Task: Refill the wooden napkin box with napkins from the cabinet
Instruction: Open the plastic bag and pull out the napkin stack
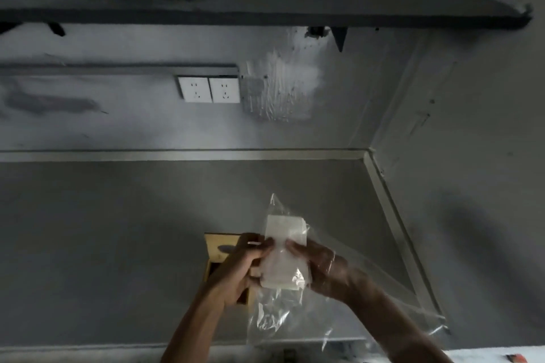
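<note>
Head view: both hands close on a white, rectangular stack of napkins (284,256) wrapped in crinkled clear plastic bag (295,312), left hand (236,271) and right hand (321,265) gripping opposite sides, directly above the wooden napkin box (219,247), whose light timber body is mostly hidden behind them on the matte grey desk (103,244)

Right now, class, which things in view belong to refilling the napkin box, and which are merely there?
Job:
napkin stack
plastic bag
wooden napkin box
left hand
right hand

Merely there:
wall sockets
shelf
counter
</note>
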`<state>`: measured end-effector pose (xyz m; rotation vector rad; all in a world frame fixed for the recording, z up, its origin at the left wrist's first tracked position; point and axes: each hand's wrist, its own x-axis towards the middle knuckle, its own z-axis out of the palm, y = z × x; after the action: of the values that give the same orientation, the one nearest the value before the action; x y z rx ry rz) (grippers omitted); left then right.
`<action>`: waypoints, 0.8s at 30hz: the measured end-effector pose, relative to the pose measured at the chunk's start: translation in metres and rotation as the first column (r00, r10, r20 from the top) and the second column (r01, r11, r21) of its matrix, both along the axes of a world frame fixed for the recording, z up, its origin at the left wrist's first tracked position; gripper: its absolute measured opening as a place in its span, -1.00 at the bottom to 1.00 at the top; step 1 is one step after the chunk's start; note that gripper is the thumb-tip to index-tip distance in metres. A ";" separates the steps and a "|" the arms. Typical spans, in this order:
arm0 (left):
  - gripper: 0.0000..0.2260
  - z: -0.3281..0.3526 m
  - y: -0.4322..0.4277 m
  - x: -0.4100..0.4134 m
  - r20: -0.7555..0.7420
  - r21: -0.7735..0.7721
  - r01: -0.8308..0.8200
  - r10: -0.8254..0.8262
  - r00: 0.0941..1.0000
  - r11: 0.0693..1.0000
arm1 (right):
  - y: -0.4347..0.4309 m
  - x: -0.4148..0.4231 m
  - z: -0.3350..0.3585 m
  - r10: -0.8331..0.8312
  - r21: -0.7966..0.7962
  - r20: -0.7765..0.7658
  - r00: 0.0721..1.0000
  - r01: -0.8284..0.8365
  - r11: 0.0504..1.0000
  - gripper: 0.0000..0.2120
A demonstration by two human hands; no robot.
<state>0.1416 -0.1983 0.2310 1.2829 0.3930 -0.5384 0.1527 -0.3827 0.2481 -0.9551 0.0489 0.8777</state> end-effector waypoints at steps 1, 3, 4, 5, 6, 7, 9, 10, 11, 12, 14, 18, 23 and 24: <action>-0.64 0.007 0.017 0.002 0.003 -0.044 -0.010 0.011 1.000 0.999 | 0.008 0.005 0.005 0.016 -0.011 0.029 0.999 -0.016 1.000 -0.61; -0.70 0.018 0.050 0.006 0.022 -0.089 -0.012 0.014 1.000 0.996 | 0.024 0.014 0.018 0.033 -0.035 0.031 0.999 -0.032 0.999 -0.63; -0.74 0.022 0.064 0.008 0.037 -0.087 -0.005 0.008 0.999 0.996 | 0.034 0.017 0.023 0.053 -0.044 0.033 0.998 -0.051 0.998 -0.63; -0.78 0.026 0.071 0.011 0.049 -0.071 -0.001 0.004 0.999 0.997 | 0.040 0.019 0.027 0.073 -0.045 0.036 0.997 -0.072 0.996 -0.61; -0.82 0.030 0.080 0.013 0.056 -0.051 -0.001 0.004 0.998 0.999 | 0.050 0.021 0.031 0.083 -0.037 0.026 0.996 -0.082 0.996 -0.61; -0.84 0.034 0.091 0.016 0.060 -0.028 -0.004 0.006 0.998 1.000 | 0.064 0.024 0.037 0.086 -0.037 -0.003 0.996 -0.086 0.996 -0.62; -0.87 0.038 0.114 0.023 0.064 0.002 -0.028 0.028 0.998 1.000 | 0.084 0.026 0.041 0.088 -0.037 -0.078 0.993 -0.091 0.995 -0.68; -0.87 0.040 0.127 0.027 0.073 0.016 -0.045 0.044 0.996 0.999 | 0.093 0.027 0.042 0.083 -0.027 -0.103 0.991 -0.086 0.996 -0.70; -0.88 0.042 0.140 0.031 0.085 0.029 -0.051 0.048 0.995 0.998 | 0.101 0.028 0.043 0.081 -0.014 -0.122 0.989 -0.083 0.996 -0.72; -0.88 0.044 0.150 0.034 0.098 0.034 -0.049 0.046 0.994 0.998 | 0.109 0.030 0.045 0.083 -0.003 -0.130 0.988 -0.084 0.996 -0.73; -0.90 0.046 0.170 0.043 0.122 0.037 -0.054 0.049 0.991 0.998 | 0.126 0.031 0.046 0.085 -0.024 -0.105 0.991 -0.088 0.996 -0.72; -0.84 0.044 0.211 0.063 0.164 -0.041 -0.212 0.216 0.962 0.976 | 0.147 0.028 0.054 0.058 -0.159 0.019 0.998 -0.054 0.986 -0.60; -0.79 0.025 0.272 0.089 0.111 -0.150 -0.420 0.437 0.892 0.895 | 0.151 0.031 0.059 -0.167 -0.066 0.062 0.984 0.171 0.983 -0.56; -0.78 0.013 0.284 0.094 0.059 -0.159 -0.485 0.499 0.865 0.860 | 0.149 0.034 0.056 -0.257 -0.034 0.076 0.963 0.260 0.965 -0.54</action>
<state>0.2355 0.0861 0.2442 1.0154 0.5697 -0.0621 0.1867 -0.2333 0.3038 -0.9945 0.1297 0.6029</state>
